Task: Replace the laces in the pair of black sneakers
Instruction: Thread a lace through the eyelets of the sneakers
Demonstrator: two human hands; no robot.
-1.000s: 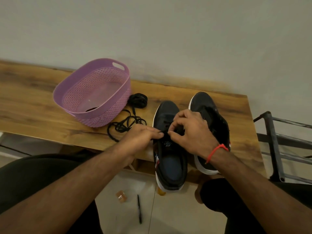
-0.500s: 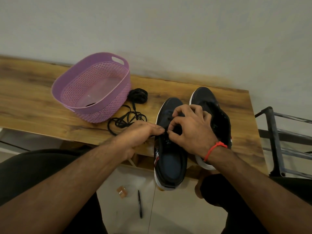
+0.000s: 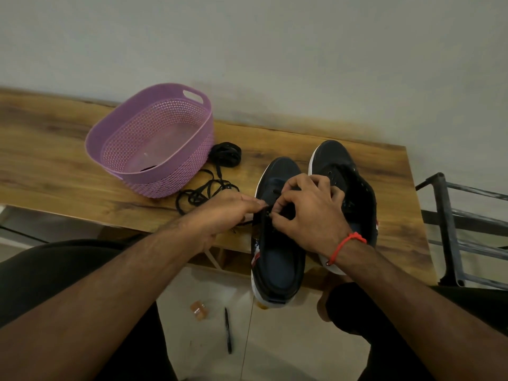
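Two black sneakers stand side by side on the wooden table, toes toward the wall. The left sneaker hangs its heel over the table's front edge; the right sneaker is partly hidden by my right hand. My left hand pinches a black lace at the left sneaker's left eyelets. My right hand, with a red thread on the wrist, pinches the same lace over the tongue. A loose black lace lies tangled on the table left of the shoes, and a coiled black lace sits behind it.
A purple perforated basket stands on the table left of the laces, with something dark at its bottom. A metal rack is at the right. On the floor below lie a black pen and a small orange object. My knees are under the table edge.
Both hands stay at the left sneaker's eyelets, with the fingers shifting slightly along the lace. The view has tilted a little; nothing else has moved.
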